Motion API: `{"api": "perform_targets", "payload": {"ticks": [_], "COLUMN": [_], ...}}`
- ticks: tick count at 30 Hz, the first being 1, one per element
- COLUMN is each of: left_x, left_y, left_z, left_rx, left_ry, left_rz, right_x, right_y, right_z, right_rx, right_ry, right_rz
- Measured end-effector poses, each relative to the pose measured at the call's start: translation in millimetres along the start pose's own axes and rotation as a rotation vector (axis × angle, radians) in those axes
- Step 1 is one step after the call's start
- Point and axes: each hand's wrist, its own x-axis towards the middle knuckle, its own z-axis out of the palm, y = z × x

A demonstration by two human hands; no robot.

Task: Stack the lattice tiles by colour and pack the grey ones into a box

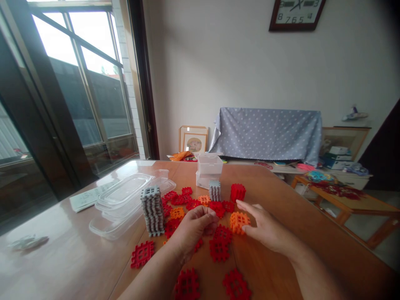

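Observation:
My left hand is over the middle of the scattered pieces, its fingers pinched together; what they hold, if anything, is hidden. Fingers apart, my right hand is beside a short orange stack, its thumb at the stack's right side. Behind that stands a red stack. A tall grey stack rises left of my left hand, and a smaller grey stack is farther back. Flat red window-shaped pieces and an orange piece lie around my hands.
Clear plastic lids and a paper sheet lie on the left of the wooden table. Clear boxes are stacked at the back. A small packet lies far left. A low side table stands at the right.

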Motion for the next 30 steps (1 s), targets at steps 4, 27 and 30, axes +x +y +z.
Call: {"api": "perform_targets", "payload": {"ticks": [4, 27, 30], "left_x": [0.6, -16.8, -16.6], "left_y": [3.0, 48.7, 46.8], "left_z": [-3.7, -47.3, -46.7], "left_rx": [-0.004, 0.193, 0.184], "left_ry": [-0.001, 0.183, 0.186], "left_rz": [0.017, 0.412, 0.417], "right_x": [2.1, -8.4, -2.6], "right_y": [-0.1, -142.4, -157.7], "right_z": [1.0, 76.2, 92.5], "right_rx": [0.014, -0.066, -0.102], "right_ry": [0.044, -0.249, -0.331], "right_rz": [-0.008, -0.384, -0.447]}}
